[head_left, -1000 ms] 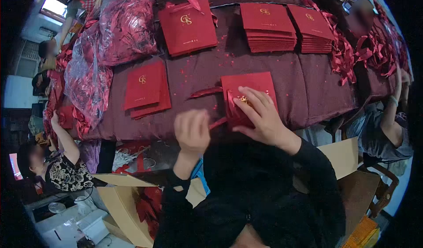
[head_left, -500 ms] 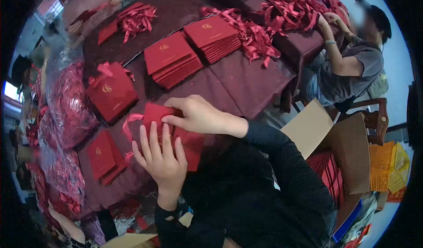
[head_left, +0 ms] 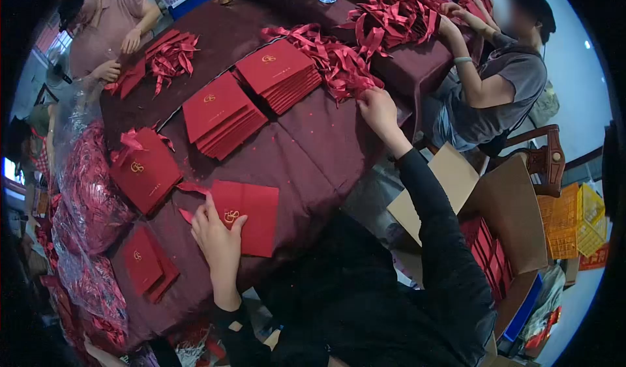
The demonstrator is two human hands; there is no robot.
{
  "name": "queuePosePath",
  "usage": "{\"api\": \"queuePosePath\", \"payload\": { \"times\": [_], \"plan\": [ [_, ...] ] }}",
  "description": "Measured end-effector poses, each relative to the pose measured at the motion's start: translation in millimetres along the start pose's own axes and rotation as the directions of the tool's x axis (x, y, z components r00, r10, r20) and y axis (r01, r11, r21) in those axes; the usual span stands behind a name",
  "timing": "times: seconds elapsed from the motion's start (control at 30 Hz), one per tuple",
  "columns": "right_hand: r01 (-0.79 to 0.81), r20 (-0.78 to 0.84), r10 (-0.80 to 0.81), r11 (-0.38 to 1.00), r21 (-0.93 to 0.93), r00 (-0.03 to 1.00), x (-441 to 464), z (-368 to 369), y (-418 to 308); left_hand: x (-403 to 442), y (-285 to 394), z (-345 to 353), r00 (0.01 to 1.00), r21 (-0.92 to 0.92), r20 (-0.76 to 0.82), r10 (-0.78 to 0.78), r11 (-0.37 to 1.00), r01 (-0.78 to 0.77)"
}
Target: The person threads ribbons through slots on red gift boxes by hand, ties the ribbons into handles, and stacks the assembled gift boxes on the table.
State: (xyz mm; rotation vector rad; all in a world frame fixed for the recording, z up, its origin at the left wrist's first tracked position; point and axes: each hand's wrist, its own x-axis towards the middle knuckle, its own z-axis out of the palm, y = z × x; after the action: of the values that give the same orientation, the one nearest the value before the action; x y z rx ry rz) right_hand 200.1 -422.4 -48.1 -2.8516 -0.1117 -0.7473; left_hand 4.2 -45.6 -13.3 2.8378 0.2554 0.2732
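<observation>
1. Lying flat near the front edge of the maroon tablecloth [head_left: 313, 152], the red monogrammed folder [head_left: 259, 210] sits right before the seated worker, a loose red ribbon [head_left: 189, 186] poking out past its left side.
2. Resting on the folder's left part is the worker's left hand [head_left: 218, 233], palm down, fingers loosely spread and thumb apart, beside the gold monogram [head_left: 231, 216]. From where I stand it steadies the folder rather than grips it.
3. Stretched well out to the worker's right, the right hand [head_left: 378, 113] is half curled, its fingertips at the near end of the ribbon pile [head_left: 349, 64]. I cannot tell whether they have closed on a strand.
4. To my eye the step in hand is reaching for ribbon while the folder is kept in place. The move calls for a light pinch on a single strand, drawn free of the tangle, with the left hand holding steady.
5. Beyond the folder stand two stacks of matching folders, the nearer stack [head_left: 218, 116] and the farther stack [head_left: 280, 73]; the latter is just beside the ribbons.
6. Farther right, a co-worker in a grey top [head_left: 486, 64] reaches into another ribbon heap [head_left: 394, 21].
</observation>
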Motion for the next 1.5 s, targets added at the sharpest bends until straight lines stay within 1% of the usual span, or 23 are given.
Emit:
{"api": "queuePosePath", "payload": {
  "times": [0.07, 0.13, 0.23, 0.27, 0.37, 0.43, 0.53, 0.57, 0.63, 0.7, 0.73, 0.77, 0.8, 0.83, 0.87, 0.9, 0.97, 1.03, 1.07, 1.13, 1.2, 1.23, 1.5],
  "plan": [
    [0.063, -0.013, -0.062, 0.994, 0.086, 0.998, 0.9, 2.6, -1.0, 4.1, -3.8, -0.8, 0.998, -0.039, 0.029, -0.055, 0.998, 0.056],
    [0.286, -0.1, -0.268, 0.899, 0.331, 0.958, -0.9, -20.2, -23.9, 4.6, -11.7, 2.2, 0.992, -0.074, 0.061, -0.111, 0.991, 0.115],
    [-0.02, 0.153, -0.163, 0.616, 0.787, 0.975, -13.7, -38.4, -70.7, 2.4, -18.4, 10.1, 0.996, -0.265, -0.026, -0.081, 0.962, 0.072],
    [-0.121, 0.213, -0.098, 0.568, 0.814, 0.972, -15.9, -23.2, -71.0, 3.9, -16.3, 7.8, 0.987, -0.396, 0.069, -0.144, 0.904, 0.16],
    [-0.062, 0.119, -0.041, 0.662, 0.747, 0.992, -23.2, -31.9, -104.0, 7.5, -27.5, 10.7, 0.965, -0.572, 0.196, -0.173, 0.779, 0.256],
    [0.159, -0.033, -0.193, 0.685, 0.711, 0.981, -32.8, -45.1, -133.7, 9.0, -35.0, 11.9, 0.962, -0.626, 0.227, -0.154, 0.734, 0.265],
    [0.153, 0.049, -0.278, 0.658, 0.737, 0.959, -49.1, -27.0, -164.5, 12.1, -37.3, 6.2, 0.973, -0.733, 0.192, -0.128, 0.641, 0.229],
    [0.058, 0.148, -0.282, 0.609, 0.791, 0.948, -52.6, -18.9, -170.3, 13.3, -36.9, 2.1, 0.957, -0.741, 0.262, -0.121, 0.61, 0.281],
    [-0.433, 0.482, -0.161, 0.263, 0.862, 0.861, -51.6, -18.1, -185.5, 10.8, -41.8, 0.2, 0.931, -0.735, 0.333, -0.148, 0.579, 0.355],
    [-0.649, 0.633, -0.152, -0.104, 0.754, 0.759, -40.9, -20.8, -187.1, 6.6, -49.2, 4.7, 0.913, -0.807, 0.381, -0.144, 0.43, 0.405],
    [-0.654, 0.641, -0.131, -0.16, 0.739, 0.757, -35.9, -17.1, -184.5, 5.3, -46.5, -0.8, 0.908, -0.779, 0.384, -0.165, 0.471, 0.415],
    [-0.658, 0.656, -0.065, -0.122, 0.743, 0.752, -35.1, -16.8, -182.5, 4.7, -50.1, -0.2, 0.903, -0.777, 0.385, -0.188, 0.462, 0.428],
    [-0.654, 0.649, -0.081, -0.108, 0.748, 0.756, -34.7, -16.0, -175.7, 3.9, -53.3, 2.6, 0.897, -0.832, 0.408, -0.172, 0.335, 0.443],
    [-0.616, 0.621, -0.06, 0.083, 0.783, 0.781, -33.4, -7.7, -164.7, 2.3, -56.2, 6.8, 0.893, -0.871, 0.426, -0.149, 0.201, 0.449],
    [-0.556, 0.587, -0.046, 0.269, 0.787, 0.809, -35.9, 5.9, -152.2, 0.1, -62.5, 13.3, 0.905, -0.885, 0.403, -0.135, 0.194, 0.423],
    [-0.266, 0.328, -0.048, 0.478, 0.837, 0.944, -43.6, 20.9, -140.7, 0.2, -62.3, 11.6, 0.902, -0.884, 0.405, -0.148, 0.187, 0.428],
    [0.097, 0.032, -0.134, 0.849, 0.52, 0.991, -45.6, 0.1, -136.7, 2.0, -55.9, 6.1, 0.878, -0.853, 0.445, -0.177, 0.217, 0.475],
    [0.084, 0.002, -0.112, 0.759, 0.646, 0.994, -48.7, -11.2, -137.8, 3.6, -53.6, 6.1, 0.876, -0.855, 0.45, -0.171, 0.199, 0.479],
    [0.149, 0.063, -0.262, 0.711, 0.687, 0.963, -49.7, -23.9, -138.1, 4.2, -54.9, 5.4, 0.88, -0.862, 0.45, -0.151, 0.183, 0.473],
    [0.362, 0.078, -0.62, 0.55, 0.753, 0.78, -50.6, -33.0, -136.1, 3.3, -60.8, 9.8, 0.875, -0.861, 0.462, -0.143, 0.166, 0.482],
    [0.343, 0.217, -0.748, 0.515, 0.785, 0.628, -57.1, -35.1, -131.7, 3.4, -60.7, 7.9, 0.868, -0.853, 0.476, -0.142, 0.165, 0.495],
    [0.389, 0.282, -0.79, 0.536, 0.75, 0.544, -53.3, -39.9, -128.1, 3.1, -61.9, 7.0, 0.866, -0.853, 0.472, -0.165, 0.164, 0.496],
    [0.461, 0.255, -0.846, 0.48, 0.747, 0.468, -54.4, -42.1, -114.0, 2.3, -60.7, 7.8, 0.872, -0.859, 0.467, -0.146, 0.158, 0.487]
  ]
}}
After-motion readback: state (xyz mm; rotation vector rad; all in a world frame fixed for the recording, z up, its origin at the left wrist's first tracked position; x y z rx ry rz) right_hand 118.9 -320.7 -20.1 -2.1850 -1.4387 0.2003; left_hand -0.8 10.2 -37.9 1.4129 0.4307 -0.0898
